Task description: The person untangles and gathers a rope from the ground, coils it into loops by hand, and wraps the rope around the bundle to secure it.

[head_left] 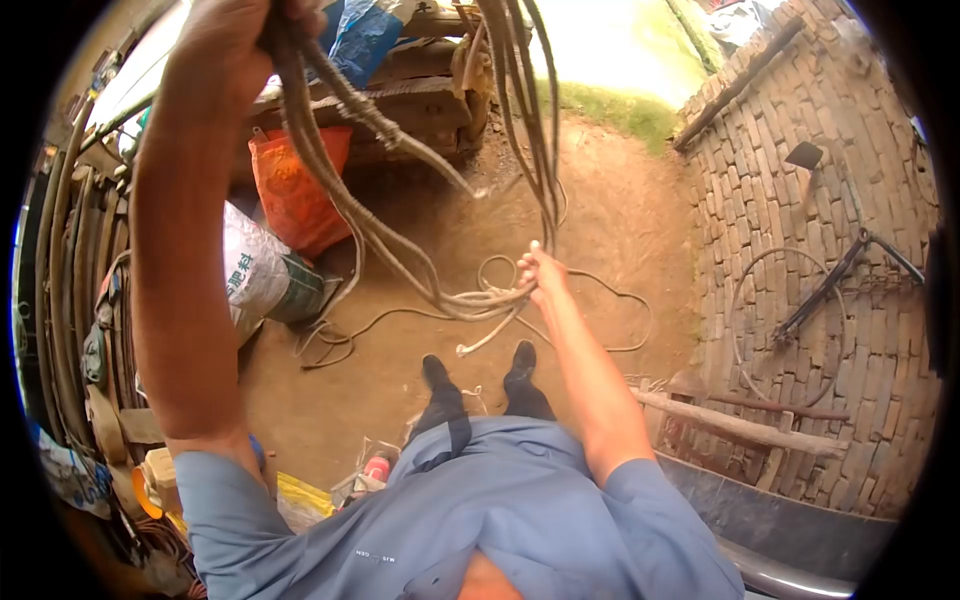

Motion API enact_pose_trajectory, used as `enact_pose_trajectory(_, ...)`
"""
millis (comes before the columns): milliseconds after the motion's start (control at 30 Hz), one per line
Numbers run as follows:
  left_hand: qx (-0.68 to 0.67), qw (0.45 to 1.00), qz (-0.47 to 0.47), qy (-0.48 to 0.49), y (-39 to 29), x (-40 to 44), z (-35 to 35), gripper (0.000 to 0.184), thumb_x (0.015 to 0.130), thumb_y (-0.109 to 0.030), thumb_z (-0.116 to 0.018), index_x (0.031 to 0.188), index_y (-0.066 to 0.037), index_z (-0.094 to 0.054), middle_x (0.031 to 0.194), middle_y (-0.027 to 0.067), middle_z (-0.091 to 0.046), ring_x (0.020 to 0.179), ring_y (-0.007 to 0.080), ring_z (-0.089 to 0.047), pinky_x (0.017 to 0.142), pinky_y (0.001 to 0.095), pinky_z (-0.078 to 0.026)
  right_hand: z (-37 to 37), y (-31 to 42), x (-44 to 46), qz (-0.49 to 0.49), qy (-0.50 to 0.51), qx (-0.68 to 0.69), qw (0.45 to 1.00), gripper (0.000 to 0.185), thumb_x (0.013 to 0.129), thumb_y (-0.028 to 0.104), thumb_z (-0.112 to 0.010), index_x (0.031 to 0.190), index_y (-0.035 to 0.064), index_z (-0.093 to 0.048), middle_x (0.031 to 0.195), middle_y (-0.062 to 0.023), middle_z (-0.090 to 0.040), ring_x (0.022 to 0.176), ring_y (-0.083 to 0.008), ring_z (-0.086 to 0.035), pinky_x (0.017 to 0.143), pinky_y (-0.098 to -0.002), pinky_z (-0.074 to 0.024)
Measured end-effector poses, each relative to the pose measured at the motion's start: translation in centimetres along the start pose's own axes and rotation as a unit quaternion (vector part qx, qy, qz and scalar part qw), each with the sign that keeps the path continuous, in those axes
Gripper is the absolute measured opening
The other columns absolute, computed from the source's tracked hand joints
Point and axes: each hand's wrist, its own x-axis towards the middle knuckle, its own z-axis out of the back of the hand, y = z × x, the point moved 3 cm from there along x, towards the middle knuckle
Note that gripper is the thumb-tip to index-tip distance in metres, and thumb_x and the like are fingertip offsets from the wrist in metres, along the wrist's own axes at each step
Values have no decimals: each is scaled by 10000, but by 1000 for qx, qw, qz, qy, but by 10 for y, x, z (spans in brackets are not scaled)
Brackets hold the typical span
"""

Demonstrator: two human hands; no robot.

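My left hand (240,30) is raised at the top left, its fingers closed round several strands of a greyish-brown rope (375,235). The strands hang in a long loop towards my right hand (541,274), which grips the rope near the middle of the view, arm stretched forward. More strands rise from my right hand to the top edge of the view. One pale rope end dangles below that hand, and another points out between the strands. Loose coils of the rope lie on the dirt floor beyond my feet.
An orange bag (295,185) and a white sack (262,265) stand at the left, by stacked logs (420,110). At the right are a brick wall (720,210), a wire hoop (738,335) and a wooden pole (740,425). Long sticks lean at the far left.
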Motion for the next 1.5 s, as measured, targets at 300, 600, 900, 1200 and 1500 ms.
enact_pose_trajectory(300,14,999,-41,-28,-49,-55,29,124,974,-102,-645,1033,-16,-578,811,28,-591,556,37,-503,453,168,-416,-108,-90,-9,-186,162,-136,959,702,916,616,-656,1089,-57,-558,849,-164,-627,564,-132,-487,537,-322,-449)
enact_pose_trajectory(600,-104,983,67,138,-89,-65,109,339,1058,-197,-519,1245,86,-505,903,83,-533,616,80,-462,527,230,-411,-197,-191,-63,-294,217,-76,928,890,908,608,-665,1308,-117,-340,1107,-431,-541,746,-451,-674,571,-419,-594)
enact_pose_trajectory(900,-135,946,206,209,-129,-112,129,261,1079,-202,-484,1229,10,-468,882,76,-509,596,94,-454,462,268,-416,-250,-211,-54,-288,253,163,909,510,921,458,-724,1050,-7,-560,938,-222,-661,857,-348,-669,739,-501,-597)
enact_pose_trajectory(1200,3,988,146,-57,-155,-186,199,303,1095,-186,-451,1276,55,-432,1024,79,-479,508,33,-391,383,173,-349,-225,-146,2,-142,187,276,932,249,919,51,-658,1156,7,-598,1099,-215,-702,958,-349,-693,744,-464,-588)
enact_pose_trajectory(1500,240,954,158,-85,-94,-214,258,168,1017,-173,-610,1111,-38,-578,841,-22,-555,491,-6,-412,416,176,-394,-128,-18,70,-27,188,181,965,86,888,-15,-637,936,27,-579,809,-128,-637,624,-215,-607,560,-331,-543)
